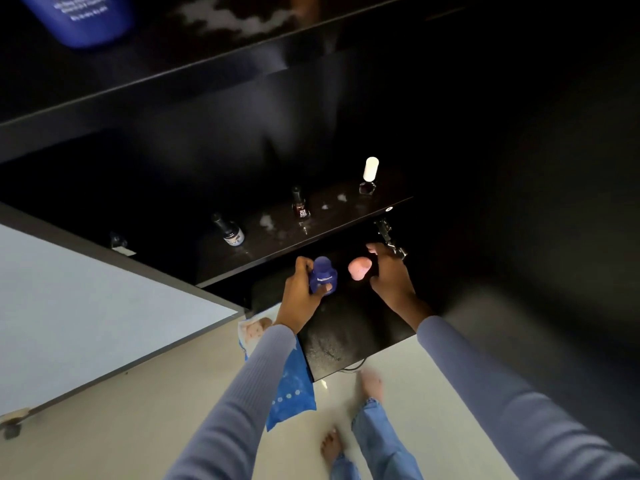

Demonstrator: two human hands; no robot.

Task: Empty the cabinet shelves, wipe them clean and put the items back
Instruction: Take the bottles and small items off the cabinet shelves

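Observation:
My left hand grips a small blue bottle just below the front edge of a black cabinet shelf. My right hand holds a pink egg-shaped sponge beside it, fingers curled round it. On the shelf above stand a dark bottle with a white label, a dark nail polish bottle and a clear bottle with a white cap. White smears mark the shelf between them.
A big blue bottle stands on a higher shelf at top left. The open cabinet door is at the left. A blue packet lies on the pale floor by my bare feet. A metal hinge sits behind my right hand.

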